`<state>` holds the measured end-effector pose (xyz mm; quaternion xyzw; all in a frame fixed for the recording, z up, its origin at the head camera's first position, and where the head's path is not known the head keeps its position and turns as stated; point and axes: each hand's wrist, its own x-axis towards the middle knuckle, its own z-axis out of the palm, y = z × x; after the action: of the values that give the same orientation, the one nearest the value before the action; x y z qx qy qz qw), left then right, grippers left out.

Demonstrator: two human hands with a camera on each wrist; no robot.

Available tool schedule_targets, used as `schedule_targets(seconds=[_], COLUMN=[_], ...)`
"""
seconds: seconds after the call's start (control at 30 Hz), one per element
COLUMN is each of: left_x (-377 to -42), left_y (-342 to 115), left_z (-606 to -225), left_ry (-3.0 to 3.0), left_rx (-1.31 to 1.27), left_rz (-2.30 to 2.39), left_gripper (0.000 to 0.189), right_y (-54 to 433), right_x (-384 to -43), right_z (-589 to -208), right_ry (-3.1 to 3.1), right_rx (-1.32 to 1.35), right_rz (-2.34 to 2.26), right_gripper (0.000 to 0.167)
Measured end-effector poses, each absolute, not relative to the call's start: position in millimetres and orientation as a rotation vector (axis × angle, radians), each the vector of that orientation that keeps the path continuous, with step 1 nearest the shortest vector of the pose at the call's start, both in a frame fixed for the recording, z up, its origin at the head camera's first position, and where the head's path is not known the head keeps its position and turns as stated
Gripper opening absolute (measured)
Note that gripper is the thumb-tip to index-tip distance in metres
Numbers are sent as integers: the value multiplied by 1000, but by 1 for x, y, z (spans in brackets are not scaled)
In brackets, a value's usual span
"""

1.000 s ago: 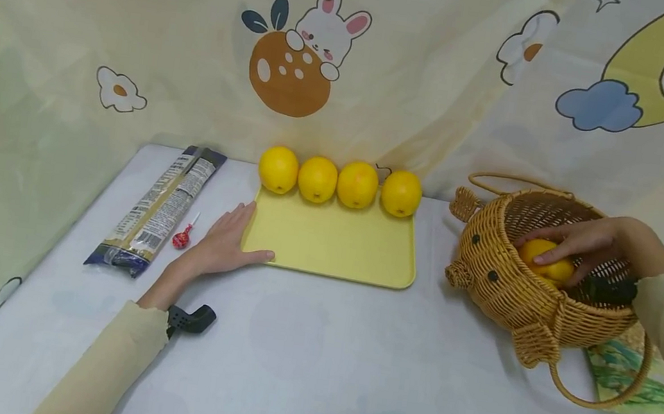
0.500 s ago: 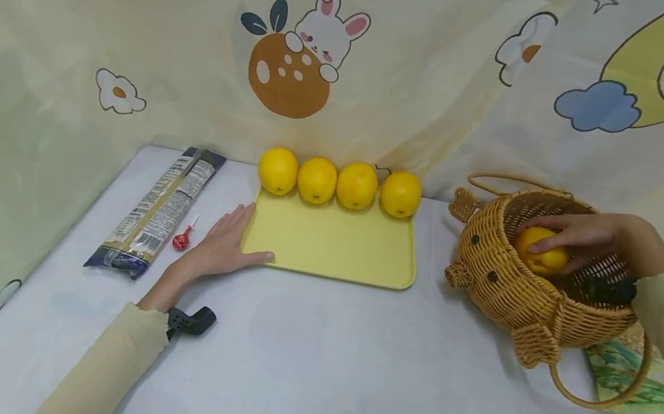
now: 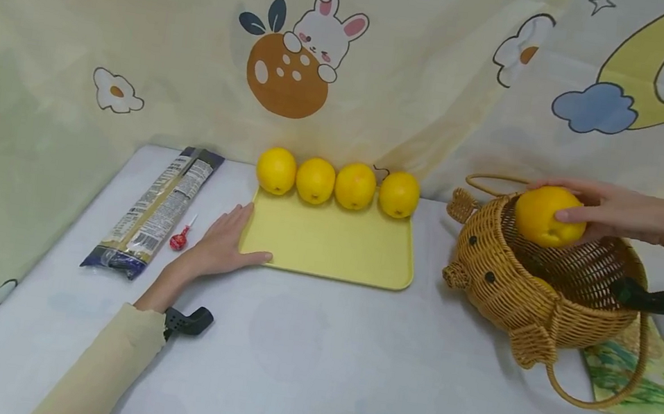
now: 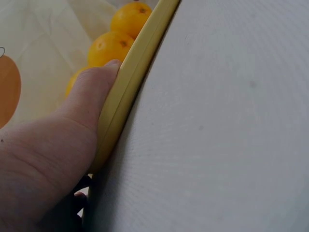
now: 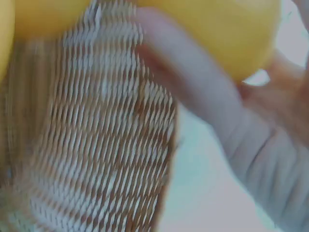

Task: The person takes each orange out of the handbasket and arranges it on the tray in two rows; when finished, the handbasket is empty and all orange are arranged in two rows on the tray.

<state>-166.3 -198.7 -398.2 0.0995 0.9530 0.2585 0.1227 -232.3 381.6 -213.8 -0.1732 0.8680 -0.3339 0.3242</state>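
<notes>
In the head view my right hand (image 3: 621, 211) grips an orange (image 3: 543, 215) over the mouth of the wicker basket (image 3: 505, 296), thumb on its near side. The right wrist view shows the thumb (image 5: 193, 72) against the blurred fruit, with more yellow-orange fruit (image 5: 46, 17) at upper left. My left hand (image 3: 219, 242) rests at the left end of a yellow tray (image 3: 327, 245), fingers straight along its side and thumb at the front edge. Several oranges (image 3: 316, 180) stand in a row along the tray's back edge.
A long printed packet (image 3: 155, 212) and a red-wrapped lollipop (image 3: 179, 239) lie left of the left hand. A green patterned packet (image 3: 643, 381) lies by the basket, whose handle (image 3: 621, 399) loops out in front. Behind the table hangs a printed cloth (image 3: 390, 54).
My right hand has lifted the orange from inside the basket up to above its rim, the wrist moving up and right. The left hand and the row of oranges have stayed put.
</notes>
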Motion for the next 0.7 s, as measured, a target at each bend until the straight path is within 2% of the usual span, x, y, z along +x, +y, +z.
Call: schedule_targets(seconds=[0.2, 0.37, 0.7], left_x=[-168, -167, -168], left_y=[-198, -200, -199], left_z=[-401, -400, -399], left_ry=[2773, 2769, 2769], left_rx=[295, 291, 303], left_rz=[755, 752, 749], left_gripper=[116, 116, 116], right_y=[346, 300, 220], right_x=[-190, -166, -156], right_z=[-208, -219, -245], right_ry=[2452, 2207, 1995], right_rx=[-600, -611, -529], right_rz=[-1325, -1787, -2016], right_gripper=[61, 60, 54])
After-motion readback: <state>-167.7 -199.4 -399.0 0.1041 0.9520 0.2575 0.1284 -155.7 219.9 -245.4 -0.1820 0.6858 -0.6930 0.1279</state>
